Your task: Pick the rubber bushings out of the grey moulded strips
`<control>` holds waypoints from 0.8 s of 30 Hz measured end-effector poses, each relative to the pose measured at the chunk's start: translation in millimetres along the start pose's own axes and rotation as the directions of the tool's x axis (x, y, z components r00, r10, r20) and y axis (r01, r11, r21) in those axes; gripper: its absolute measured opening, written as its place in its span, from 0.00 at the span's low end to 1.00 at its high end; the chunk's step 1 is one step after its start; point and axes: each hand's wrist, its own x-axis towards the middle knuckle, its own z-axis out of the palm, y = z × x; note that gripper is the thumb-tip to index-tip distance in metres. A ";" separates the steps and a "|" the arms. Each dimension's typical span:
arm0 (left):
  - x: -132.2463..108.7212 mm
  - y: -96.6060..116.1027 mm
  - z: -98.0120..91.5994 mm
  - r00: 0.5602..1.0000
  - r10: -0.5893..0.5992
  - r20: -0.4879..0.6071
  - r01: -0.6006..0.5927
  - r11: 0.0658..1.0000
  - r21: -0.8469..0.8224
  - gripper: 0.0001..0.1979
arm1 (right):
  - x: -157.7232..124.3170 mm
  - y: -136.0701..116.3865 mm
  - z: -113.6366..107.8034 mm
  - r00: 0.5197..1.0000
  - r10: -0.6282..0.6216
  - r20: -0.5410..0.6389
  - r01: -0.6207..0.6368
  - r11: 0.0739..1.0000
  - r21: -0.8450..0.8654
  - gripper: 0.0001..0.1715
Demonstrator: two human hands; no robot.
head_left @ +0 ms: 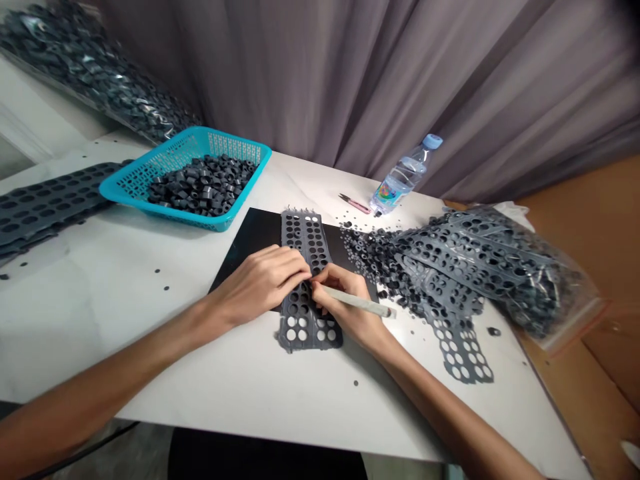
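Note:
A dark grey rubber sheet with rows of round holes (300,337) lies lengthwise before me, partly over a black mat (255,230). My left hand (267,280) rests across the sheet's left side, its fingers pressed together near the middle; whatever the fingertips pinch is hidden. In my right hand (350,300) is a pale pen-shaped tool (367,305), gripped like a pen, its back end pointing right. The tool's working tip is hidden at the fingers, close to the left fingertips. Both hands nearly meet over the sheet.
A turquoise basket (223,223) holds small black rubber rings (207,183). A bag of similar parts (100,73) leans behind it, and stacked perforated sheets (55,193) lie left. To the right are pink-handled snips (356,203), a water bottle (403,177), loose pieces (385,257) and a bag of punched sheets (525,287).

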 end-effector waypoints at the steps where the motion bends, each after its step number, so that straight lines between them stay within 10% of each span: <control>1: 1.8 0.7 -4.0 0.987 -0.127 -0.102 0.113 0.984 -0.136 0.10 | -0.2 0.7 0.5 1.000 0.007 -0.009 -0.007 1.000 0.008 0.09; 5: 8.1 -7.3 -20.7 0.839 -0.540 -0.065 0.351 0.629 -0.693 0.11 | 0.8 2.8 -0.3 0.998 0.061 -0.013 -0.059 0.992 0.115 0.08; 10: 6.4 -10.9 -18.7 0.795 -0.523 0.308 0.480 0.231 -0.846 0.10 | 5.5 4.8 -5.1 0.995 0.038 -0.097 -0.010 0.964 0.266 0.09; 16: 4.3 1.4 -10.8 0.732 -0.470 0.493 0.593 0.083 -0.801 0.14 | 10.4 7.6 -6.0 0.980 0.039 -0.197 0.013 0.967 0.255 0.10; 24: 6.4 2.9 -11.8 0.758 -0.401 0.515 0.563 0.004 -0.826 0.15 | 8.3 8.7 -4.9 0.990 0.023 -0.140 0.006 0.979 0.206 0.10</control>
